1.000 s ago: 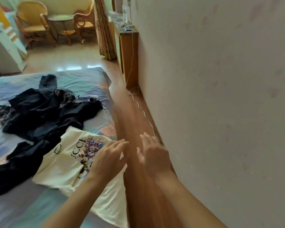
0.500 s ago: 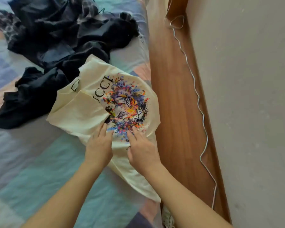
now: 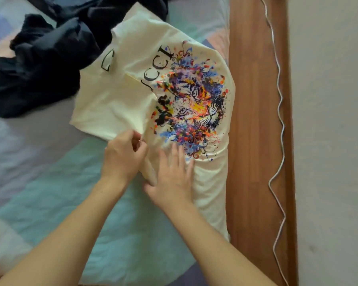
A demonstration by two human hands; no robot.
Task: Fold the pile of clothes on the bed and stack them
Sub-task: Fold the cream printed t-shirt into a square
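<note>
While left hand (image 3: 123,156) pinches cream tee (image 3: 120,100) fold, right hand (image 3: 174,178) flat w/ fingers spread on it, dark clothes (image 3: 43,56) beside.

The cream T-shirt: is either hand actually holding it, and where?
The left hand pinches a folded edge of the cream T-shirt beside the tiger print. The right hand only rests flat on it.
</note>
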